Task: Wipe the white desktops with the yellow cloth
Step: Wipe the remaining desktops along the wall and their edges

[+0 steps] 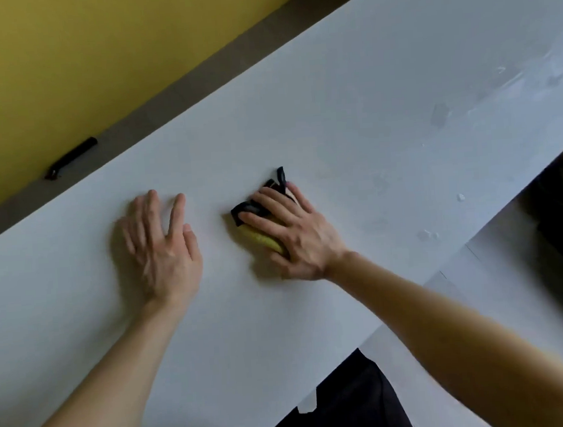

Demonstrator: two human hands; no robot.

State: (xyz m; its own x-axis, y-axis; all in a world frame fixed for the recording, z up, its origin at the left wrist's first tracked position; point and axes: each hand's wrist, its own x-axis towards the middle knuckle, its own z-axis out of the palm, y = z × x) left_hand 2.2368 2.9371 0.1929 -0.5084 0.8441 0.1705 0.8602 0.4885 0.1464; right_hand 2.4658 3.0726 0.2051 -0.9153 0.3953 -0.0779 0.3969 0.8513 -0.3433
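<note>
Head view: white desktop (333, 109).
Left hand (162, 248): flat, fingers spread, empty.
Right hand (295, 235): straight fingers press yellow cloth (262, 239).

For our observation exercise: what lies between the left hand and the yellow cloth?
Head view: only bare white desktop separates the left hand from the yellow cloth under the right hand.

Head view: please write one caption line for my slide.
Right hand presses the yellow cloth on the white desktop; left hand lies open beside it.
</note>
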